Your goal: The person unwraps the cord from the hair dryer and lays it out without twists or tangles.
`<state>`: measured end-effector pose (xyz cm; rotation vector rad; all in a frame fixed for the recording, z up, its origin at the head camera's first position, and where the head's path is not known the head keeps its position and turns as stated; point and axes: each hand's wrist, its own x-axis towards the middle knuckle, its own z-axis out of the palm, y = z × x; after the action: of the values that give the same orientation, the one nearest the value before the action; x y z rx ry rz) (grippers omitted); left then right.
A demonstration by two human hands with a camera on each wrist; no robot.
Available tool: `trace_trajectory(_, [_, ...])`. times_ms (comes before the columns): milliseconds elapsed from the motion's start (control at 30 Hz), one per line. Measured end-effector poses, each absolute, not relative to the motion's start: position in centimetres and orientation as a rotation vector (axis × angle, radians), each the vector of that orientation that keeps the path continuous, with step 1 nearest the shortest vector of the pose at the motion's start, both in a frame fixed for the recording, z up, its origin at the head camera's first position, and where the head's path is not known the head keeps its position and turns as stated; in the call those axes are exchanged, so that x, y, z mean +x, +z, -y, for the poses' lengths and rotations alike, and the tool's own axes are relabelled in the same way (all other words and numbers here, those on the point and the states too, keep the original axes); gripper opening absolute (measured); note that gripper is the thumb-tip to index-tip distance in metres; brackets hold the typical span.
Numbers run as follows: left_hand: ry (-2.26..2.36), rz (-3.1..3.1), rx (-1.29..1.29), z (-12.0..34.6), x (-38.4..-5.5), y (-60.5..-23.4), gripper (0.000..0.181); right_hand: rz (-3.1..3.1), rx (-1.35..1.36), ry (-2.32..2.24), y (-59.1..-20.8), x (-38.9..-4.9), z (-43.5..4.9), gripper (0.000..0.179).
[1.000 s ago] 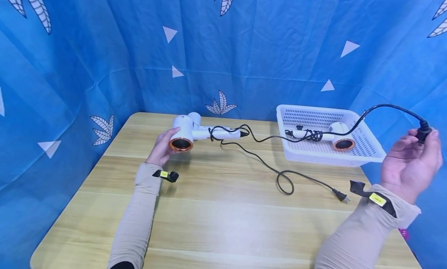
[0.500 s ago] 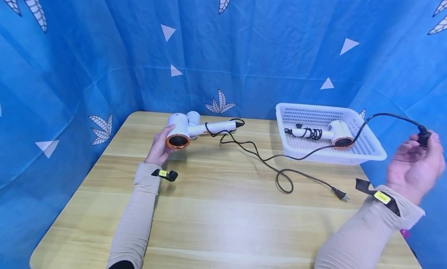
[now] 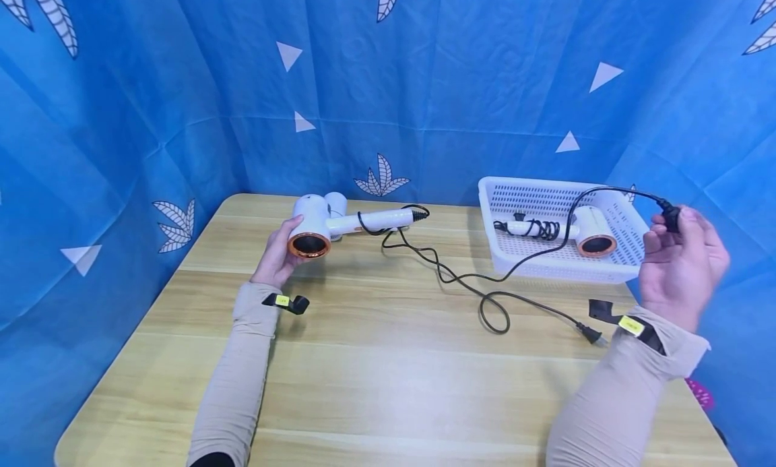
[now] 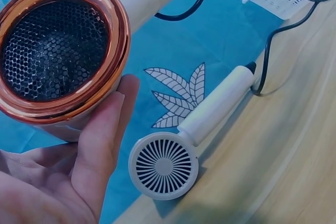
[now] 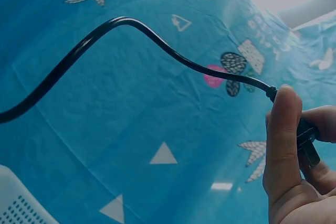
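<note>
My left hand (image 3: 277,257) grips the head of a white hair dryer (image 3: 372,220) with a copper rim, its handle pointing right. In the left wrist view the mesh front of this hair dryer (image 4: 55,51) faces the camera, above the thumb. Raised at the right, my right hand (image 3: 684,268) pinches a black plug (image 3: 671,218); its cord (image 3: 533,257) sags back toward the held dryer. Behind that dryer lies a second white hair dryer (image 4: 164,166) with a slatted grey-white end. Its own cord runs over the table to a loose plug (image 3: 589,333).
A white perforated basket (image 3: 564,273) stands at the back right of the wooden table (image 3: 388,386). Inside lies another white hair dryer (image 3: 594,231), cord wound round its handle. A blue patterned curtain (image 3: 461,83) closes off the back and sides.
My right hand has moved left with the plug, after a small shift right. The cord has dropped lower and slackened. The held dryer's handle has tilted slightly upward; the left hand has barely moved.
</note>
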<state>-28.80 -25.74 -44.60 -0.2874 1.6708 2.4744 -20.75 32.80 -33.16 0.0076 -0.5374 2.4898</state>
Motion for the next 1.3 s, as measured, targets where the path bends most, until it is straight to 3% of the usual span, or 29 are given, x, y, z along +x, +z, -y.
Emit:
trace_trajectory(533, [2.459, -1.661, -0.202, 25.3, -28.3, -44.0, 0.034, 0.629, 0.051, 2.496, -32.8, -21.5, -29.8, 0.015])
trace_trajectory(967, [2.414, -1.667, -0.170, 25.1, -28.6, -44.1, 0.036, 0.717, 0.104, 2.500, -32.1, -22.9, -27.2, 0.012])
trace_trajectory(1300, [2.341, -1.721, -0.096, 25.6, -28.1, -43.9, 0.024, 0.749, 0.114, 2.495, -30.6, -24.7, -26.4, 0.016])
